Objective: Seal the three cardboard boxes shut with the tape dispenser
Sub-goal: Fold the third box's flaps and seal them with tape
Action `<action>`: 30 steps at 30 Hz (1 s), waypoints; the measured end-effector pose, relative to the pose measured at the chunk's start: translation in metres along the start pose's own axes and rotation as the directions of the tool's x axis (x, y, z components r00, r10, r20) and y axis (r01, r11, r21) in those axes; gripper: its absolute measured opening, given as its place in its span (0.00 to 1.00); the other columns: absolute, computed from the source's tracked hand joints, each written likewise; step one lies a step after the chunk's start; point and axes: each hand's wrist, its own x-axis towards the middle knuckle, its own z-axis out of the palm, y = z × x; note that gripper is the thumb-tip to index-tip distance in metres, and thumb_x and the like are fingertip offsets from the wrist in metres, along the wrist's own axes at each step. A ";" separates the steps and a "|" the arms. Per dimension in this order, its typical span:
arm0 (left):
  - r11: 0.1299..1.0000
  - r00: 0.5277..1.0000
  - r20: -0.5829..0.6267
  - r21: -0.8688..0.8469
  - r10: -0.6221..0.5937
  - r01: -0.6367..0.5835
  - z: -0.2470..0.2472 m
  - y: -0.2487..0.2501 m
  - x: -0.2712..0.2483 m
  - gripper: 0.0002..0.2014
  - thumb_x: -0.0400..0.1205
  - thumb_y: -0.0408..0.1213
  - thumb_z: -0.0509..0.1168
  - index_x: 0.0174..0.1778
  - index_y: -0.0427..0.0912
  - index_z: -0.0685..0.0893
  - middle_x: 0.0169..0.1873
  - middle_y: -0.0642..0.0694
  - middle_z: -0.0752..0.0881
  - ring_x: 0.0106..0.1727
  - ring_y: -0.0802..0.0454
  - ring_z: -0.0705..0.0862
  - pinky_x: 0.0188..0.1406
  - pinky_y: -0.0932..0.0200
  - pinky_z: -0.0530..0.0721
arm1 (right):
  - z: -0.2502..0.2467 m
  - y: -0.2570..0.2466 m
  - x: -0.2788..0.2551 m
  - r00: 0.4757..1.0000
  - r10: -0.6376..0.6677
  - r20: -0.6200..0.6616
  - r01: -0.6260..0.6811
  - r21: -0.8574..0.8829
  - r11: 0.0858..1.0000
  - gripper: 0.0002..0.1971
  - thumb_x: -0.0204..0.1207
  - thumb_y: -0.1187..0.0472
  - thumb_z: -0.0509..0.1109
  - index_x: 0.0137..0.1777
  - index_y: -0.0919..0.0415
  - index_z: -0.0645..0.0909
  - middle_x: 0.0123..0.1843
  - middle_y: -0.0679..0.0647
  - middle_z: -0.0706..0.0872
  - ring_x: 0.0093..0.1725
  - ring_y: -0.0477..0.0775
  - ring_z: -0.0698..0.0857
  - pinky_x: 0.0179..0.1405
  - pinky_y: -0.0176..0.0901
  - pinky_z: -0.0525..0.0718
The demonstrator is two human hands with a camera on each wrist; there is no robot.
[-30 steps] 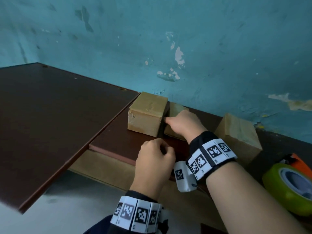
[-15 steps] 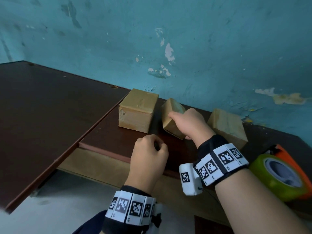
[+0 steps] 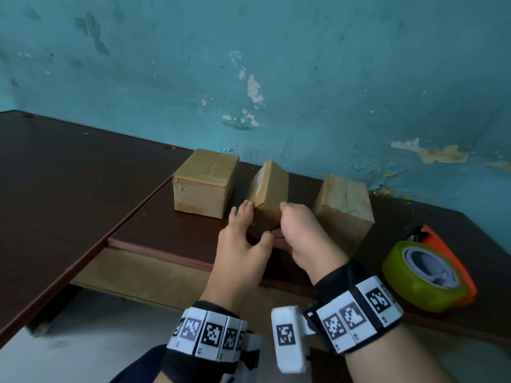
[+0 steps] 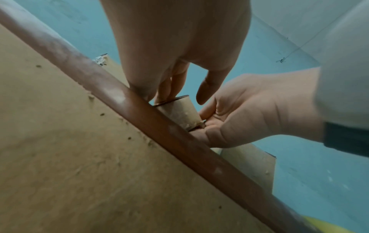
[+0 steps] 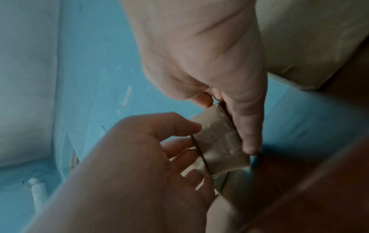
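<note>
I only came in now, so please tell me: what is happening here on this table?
A person is holding the middle cardboard box between both hands, the left hand on its left side and the right hand on its right; the box is tilted. Two other boxes stand on the brown table beside it. The tape dispenser lies untouched at the right.

Dim, flat indoor light; wrist views soft and blurred (head view sharper, edges bowed).
</note>
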 end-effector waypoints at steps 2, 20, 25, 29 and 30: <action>0.999 0.999 -0.041 0.041 0.035 -0.033 0.004 -0.003 0.002 0.31 0.82 0.41 0.68 0.84 0.43 0.77 0.84 0.48 0.75 0.90 0.49 0.64 0.88 0.53 0.63 | -0.003 0.009 0.001 0.999 -0.032 0.013 0.031 0.080 0.996 0.25 0.92 0.62 0.55 0.87 0.46 0.67 0.70 0.60 0.85 0.58 0.64 0.91 0.45 0.52 0.96; 0.911 0.951 0.203 0.295 0.235 -0.288 0.013 -0.023 0.019 0.34 0.76 0.18 0.65 0.79 0.44 0.82 0.81 0.50 0.78 0.91 0.52 0.60 0.87 0.65 0.56 | -0.019 0.030 0.011 0.966 -0.252 -0.057 0.230 -0.253 0.940 0.28 0.95 0.57 0.52 0.93 0.51 0.54 0.89 0.57 0.67 0.85 0.61 0.71 0.81 0.52 0.72; 0.878 0.900 0.426 0.393 0.089 -0.272 -0.002 -0.006 0.025 0.39 0.79 0.23 0.66 0.89 0.50 0.69 0.90 0.53 0.62 0.93 0.55 0.45 0.91 0.56 0.48 | -0.023 0.029 0.002 0.972 -0.225 -0.060 0.198 -0.297 0.934 0.19 0.92 0.59 0.57 0.71 0.74 0.76 0.70 0.72 0.84 0.67 0.72 0.84 0.70 0.64 0.83; 0.881 0.911 0.407 0.408 0.060 -0.241 -0.024 0.011 0.027 0.38 0.85 0.26 0.66 0.92 0.47 0.60 0.93 0.45 0.49 0.92 0.50 0.38 0.85 0.58 0.43 | -0.040 0.021 -0.020 0.973 -0.232 -0.016 0.214 -0.328 0.920 0.20 0.90 0.65 0.57 0.78 0.69 0.77 0.77 0.65 0.81 0.73 0.67 0.82 0.73 0.57 0.79; 0.871 0.940 0.324 0.425 0.106 -0.245 -0.030 0.013 0.027 0.36 0.86 0.26 0.65 0.91 0.44 0.63 0.92 0.43 0.55 0.93 0.49 0.43 0.85 0.59 0.46 | -0.047 0.017 -0.026 0.966 -0.259 -0.008 0.242 -0.332 0.912 0.21 0.90 0.66 0.57 0.81 0.65 0.76 0.79 0.60 0.81 0.75 0.62 0.81 0.76 0.53 0.77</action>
